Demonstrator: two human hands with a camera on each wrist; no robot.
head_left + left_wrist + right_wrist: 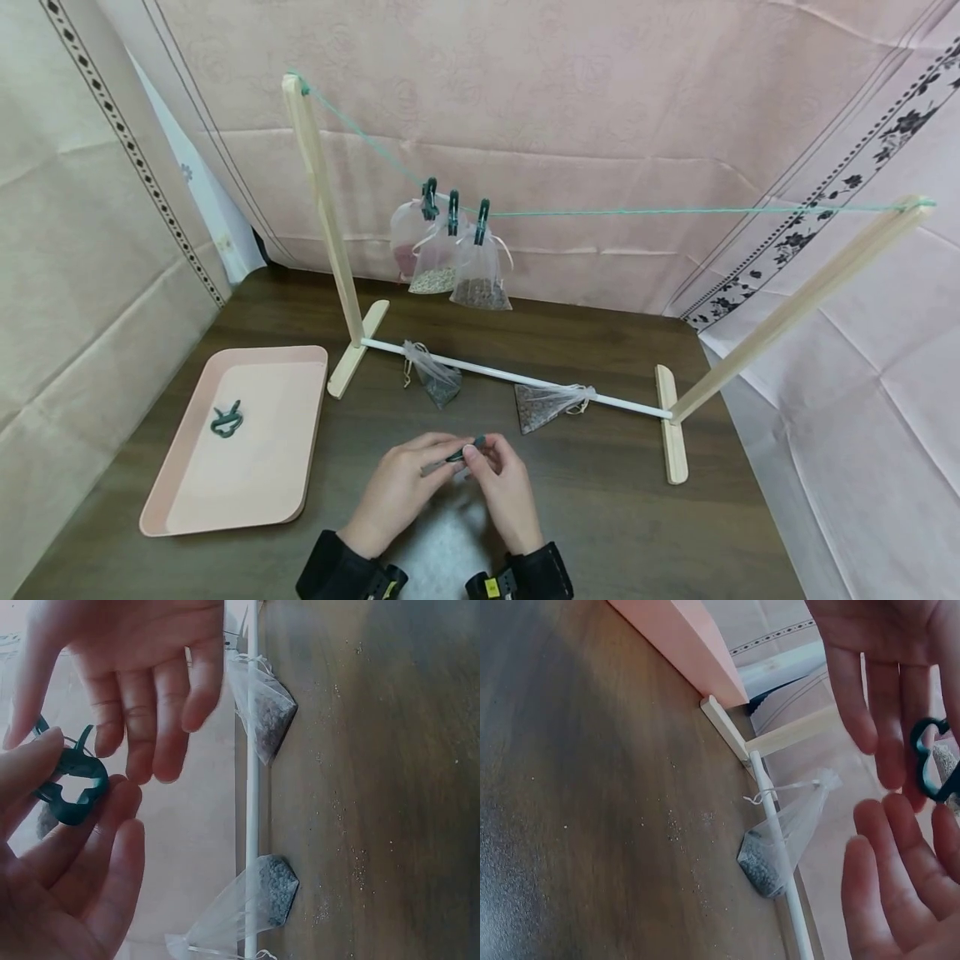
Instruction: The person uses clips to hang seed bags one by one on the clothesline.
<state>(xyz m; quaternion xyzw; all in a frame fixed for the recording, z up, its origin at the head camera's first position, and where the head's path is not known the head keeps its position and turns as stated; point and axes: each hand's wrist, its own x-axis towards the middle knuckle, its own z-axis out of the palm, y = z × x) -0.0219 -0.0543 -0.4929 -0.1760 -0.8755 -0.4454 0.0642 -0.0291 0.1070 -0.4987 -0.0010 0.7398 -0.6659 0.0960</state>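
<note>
In the head view, my left hand (pixel 397 492) and right hand (pixel 506 492) meet in front of the stand, with a dark green clothes peg (pixel 456 456) between them. The left wrist view shows my left thumb and fingers pinching the peg (pixel 73 761) by its rounded jaw end. My right thumb and forefinger are at its handle end; the other right fingers stay fairly straight. Beyond the hands lie two sheer drawstring bags: one with blue-grey grains (pixel 438 382) at left, one with brownish grains (pixel 540 404) at right. Both overlap the stand's white bar (pixel 480 367).
Three filled sheer bags (pixel 480 279) hang from a green line (pixel 600 212) by green pegs. The line runs between wooden posts (pixel 322 200) on flat feet (pixel 671 425). A pink tray (pixel 247 500) at left holds another green peg (pixel 227 418).
</note>
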